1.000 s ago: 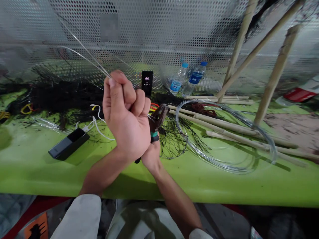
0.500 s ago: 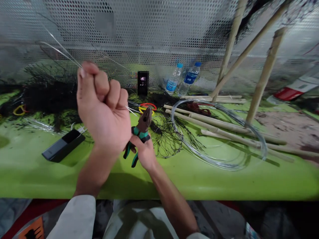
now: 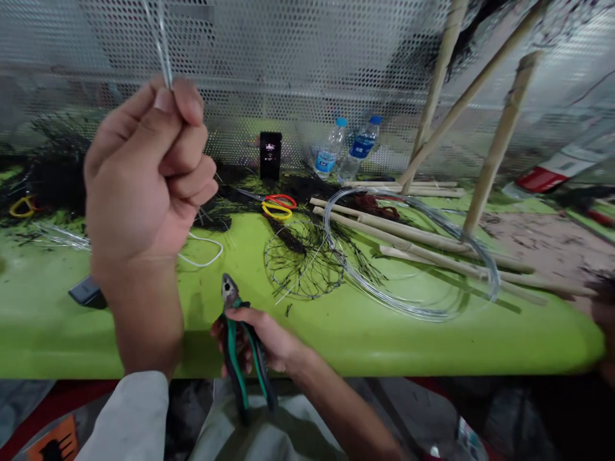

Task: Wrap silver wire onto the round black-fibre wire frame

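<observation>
Raised at the left, my left hand [image 3: 148, 173] pinches thin silvery wires [image 3: 164, 54] between thumb and forefinger, its other fingers curled. The wires rise out of the top of the view. Low at the table's front edge, my right hand [image 3: 259, 333] grips pliers [image 3: 230, 291] with green and black handles, jaws pointing up and away. A round black net on a wire ring [image 3: 307, 259] lies on the green table beyond my right hand. Scissors with red and yellow handles [image 3: 278, 206] rest just behind it.
A large wire coil [image 3: 432, 314] overlaps bamboo sticks [image 3: 408, 240] on the right of the green table [image 3: 384, 352]. A phone [image 3: 270, 157] and two bottles [image 3: 358, 150] stand at the back. A dark power bank [image 3: 86, 292] lies left; bamboo poles [image 3: 502, 144] rise at the right.
My left hand has turned and moved up and left with the wires, apart from the pliers. My right hand has lowered the pliers toward the table's front edge; their handles now spread downward.
</observation>
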{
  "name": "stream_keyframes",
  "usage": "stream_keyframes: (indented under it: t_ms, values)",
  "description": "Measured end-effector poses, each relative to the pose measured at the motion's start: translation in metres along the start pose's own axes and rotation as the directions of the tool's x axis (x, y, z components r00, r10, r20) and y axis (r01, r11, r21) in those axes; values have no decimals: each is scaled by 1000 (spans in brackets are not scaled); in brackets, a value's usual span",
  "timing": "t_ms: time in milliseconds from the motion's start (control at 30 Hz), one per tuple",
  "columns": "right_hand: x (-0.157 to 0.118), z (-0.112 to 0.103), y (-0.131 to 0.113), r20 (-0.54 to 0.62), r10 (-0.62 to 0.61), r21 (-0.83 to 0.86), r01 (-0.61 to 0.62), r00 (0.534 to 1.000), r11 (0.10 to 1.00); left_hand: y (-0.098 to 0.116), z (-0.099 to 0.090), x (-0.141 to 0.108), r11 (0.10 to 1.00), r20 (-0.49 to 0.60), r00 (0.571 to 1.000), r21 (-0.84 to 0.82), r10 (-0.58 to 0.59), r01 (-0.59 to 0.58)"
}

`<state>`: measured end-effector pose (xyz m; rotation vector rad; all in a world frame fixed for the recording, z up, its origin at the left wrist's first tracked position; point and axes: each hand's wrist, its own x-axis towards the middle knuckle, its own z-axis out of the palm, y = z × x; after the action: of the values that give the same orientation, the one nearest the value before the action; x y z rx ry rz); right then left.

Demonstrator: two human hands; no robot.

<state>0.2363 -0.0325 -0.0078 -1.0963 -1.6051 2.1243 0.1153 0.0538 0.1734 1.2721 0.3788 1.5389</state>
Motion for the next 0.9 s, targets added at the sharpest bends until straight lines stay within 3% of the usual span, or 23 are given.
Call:
stream_keyframes:
  t_ms: [100, 233, 333, 433, 500, 567, 667, 700, 767, 800, 900]
  values:
    - [4, -2, -4, -175, -14, -261, -32, 984, 965, 6, 2, -8, 999, -48, 998, 0, 43, -43]
    - [11, -4, -23, -356, -116, -575, -120, 927, 809, 14, 0, -14, 997, -12, 997, 33, 72, -71]
    - [30, 6, -37, -402, -149, -721, -213, 903, 660, 21, -8, -15, 993, 56, 996, 92, 72, -76]
    - [48, 23, -43, -451, -153, -787, -311, 879, 534, 26, -13, -14, 991, 2, 998, 119, 59, -59]
    - [43, 34, -43, -466, -179, -812, -338, 866, 475, 27, -13, -14, 992, -61, 997, 115, 56, -48]
    - [17, 36, -41, -427, -257, -854, -293, 867, 431, 26, -10, -14, 993, -111, 991, 94, 74, -64]
    - [-41, 11, -36, -233, -422, -940, -91, 876, 330, 22, -4, -15, 995, -131, 987, 51, 95, -89]
    - [-57, -5, -34, -249, -436, -947, -123, 865, 296, 20, -2, -15, 996, -114, 989, 37, 89, -85]
    - [-76, -43, -26, -459, -446, -887, -422, 768, 186, 16, 0, -16, 997, -74, 994, 14, 75, -74]
    - [-78, -62, -22, -482, -456, -871, -467, 749, 154, 15, 1, -16, 998, -62, 996, 3, 66, -66]
    - [-67, -101, -7, -416, -468, -900, -428, 780, 87, 13, 2, -16, 999, -83, 996, -24, 42, -44]
